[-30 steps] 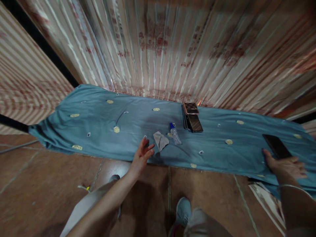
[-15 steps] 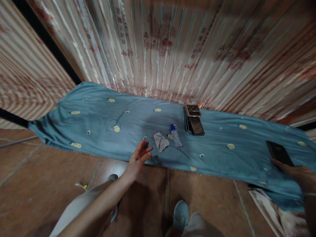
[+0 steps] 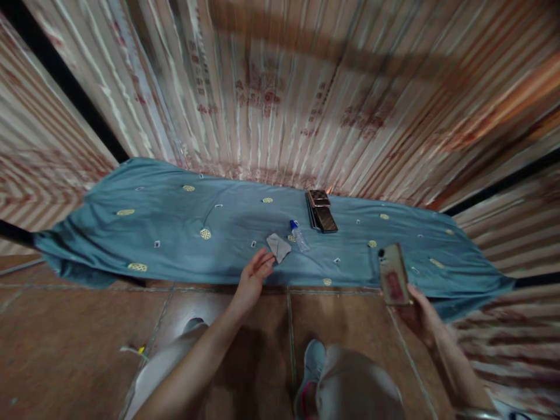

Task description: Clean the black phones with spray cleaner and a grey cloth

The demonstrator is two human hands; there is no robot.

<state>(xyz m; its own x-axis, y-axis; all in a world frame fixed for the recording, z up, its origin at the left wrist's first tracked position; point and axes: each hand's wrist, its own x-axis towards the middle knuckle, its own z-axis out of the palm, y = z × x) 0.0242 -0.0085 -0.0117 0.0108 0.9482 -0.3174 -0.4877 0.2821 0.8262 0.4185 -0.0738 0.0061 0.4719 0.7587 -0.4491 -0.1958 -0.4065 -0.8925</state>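
Observation:
My right hand [image 3: 417, 318] grips a smartphone [image 3: 395, 277] by its lower end. The phone's gold-toned back faces me, with a camera at the top corner and a reddish patch below. My left hand [image 3: 257, 273] reaches to the left edge of a small grey cloth [image 3: 279, 247]; its fingers are partly curled, with a small gap between thumb and fingertips. The cloth lies on a blue-green patterned sheet [image 3: 170, 221]. Just right of the cloth lies a small clear bottle [image 3: 300, 239] with a blue cap.
Farther back on the sheet rests a stack of dark, flat items [image 3: 324, 219] with a checkered one on top. A striped curtain [image 3: 262, 87] hangs behind, with dark poles [image 3: 83, 105] at the sides. Below are floor tiles [image 3: 65, 332] and my shoes [image 3: 314, 360].
My right hand has brought the phone leftward and turned its back toward me. My left hand has moved closer to the cloth, its fingers nearer together. The view has shifted right.

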